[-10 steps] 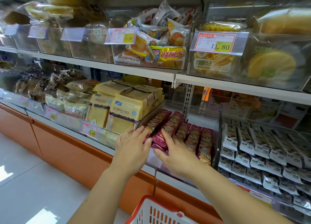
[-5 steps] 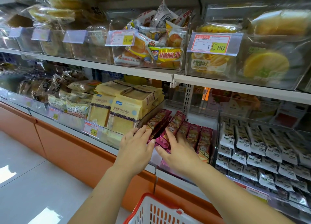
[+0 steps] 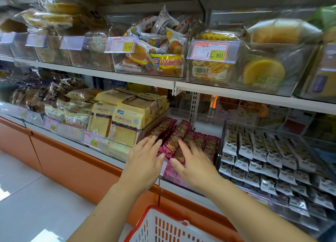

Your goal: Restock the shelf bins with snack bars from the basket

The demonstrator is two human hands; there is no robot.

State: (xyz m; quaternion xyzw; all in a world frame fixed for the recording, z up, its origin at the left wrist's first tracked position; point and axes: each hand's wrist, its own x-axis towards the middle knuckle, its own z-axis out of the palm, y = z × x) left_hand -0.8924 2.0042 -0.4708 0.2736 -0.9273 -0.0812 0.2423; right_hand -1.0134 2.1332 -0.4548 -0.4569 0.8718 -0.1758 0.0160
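Hands rest open on pink snack bars.

yellow bread packs, price tags, perhaps waffles

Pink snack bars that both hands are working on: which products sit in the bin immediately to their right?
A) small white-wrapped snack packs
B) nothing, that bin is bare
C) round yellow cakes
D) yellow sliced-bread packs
A: the left hand and right hand rest on the pink snack bars, and the next bin to the right holds rows of small white-wrapped snack packs; the yellow sliced-bread packs are on the left.
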